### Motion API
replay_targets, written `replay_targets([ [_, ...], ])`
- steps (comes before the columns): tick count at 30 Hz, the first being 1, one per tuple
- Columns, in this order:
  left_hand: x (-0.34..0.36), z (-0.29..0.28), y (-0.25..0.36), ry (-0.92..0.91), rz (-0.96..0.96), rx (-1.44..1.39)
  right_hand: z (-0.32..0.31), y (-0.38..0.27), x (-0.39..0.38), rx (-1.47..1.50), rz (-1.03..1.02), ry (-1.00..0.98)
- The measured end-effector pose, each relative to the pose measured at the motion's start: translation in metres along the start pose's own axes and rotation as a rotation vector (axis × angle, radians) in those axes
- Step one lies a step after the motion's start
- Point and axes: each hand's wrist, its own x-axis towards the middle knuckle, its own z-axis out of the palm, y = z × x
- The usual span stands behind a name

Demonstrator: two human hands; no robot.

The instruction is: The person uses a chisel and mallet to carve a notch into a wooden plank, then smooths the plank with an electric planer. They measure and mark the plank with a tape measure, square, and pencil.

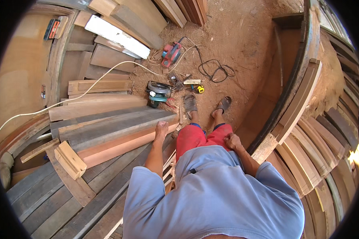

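My left hand [161, 130] is closed beside the end of a freshly planed, reddish wooden plank [119, 145]. Whether its fingers grip the plank or only rest against it cannot be made out. Grey weathered beams [119, 126] lie alongside that plank, past my hand. My right hand [233, 142] is curled in a fist at the right leg of my red shorts [217, 137]; anything inside the fist is hidden. On the ground ahead of my left hand sits a teal and black circular saw [157, 95]. Beyond it stands a red power tool [171, 55], probably a belt sander or planer.
A yellow tape measure [200, 89] lies near my sandals. A pale cable [119, 63] crosses over the boards at left, and a black cord [215, 71] coils on the dusty ground. A large wooden frame [279, 103] and stacked boards [307, 159] stand at right.
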Motion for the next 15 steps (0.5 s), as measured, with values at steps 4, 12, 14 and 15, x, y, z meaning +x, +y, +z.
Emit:
replay_targets([
  [4,0.013,0.042,-0.017,-0.054,0.023,-0.034,-0.015,0.009,0.010,0.014,-0.002,-0.150],
  [12,-0.035,0.127,0.044,-0.181,0.096,0.220,-0.076,0.040,0.047,0.157,-0.039,-0.120],
  [14,-0.056,0.134,0.076,-0.226,0.041,0.123,-0.080,0.040,0.055,0.145,-0.063,-0.102],
  [15,-0.064,0.135,0.083,-0.252,0.082,0.072,-0.081,0.038,0.058,0.143,-0.089,-0.119],
])
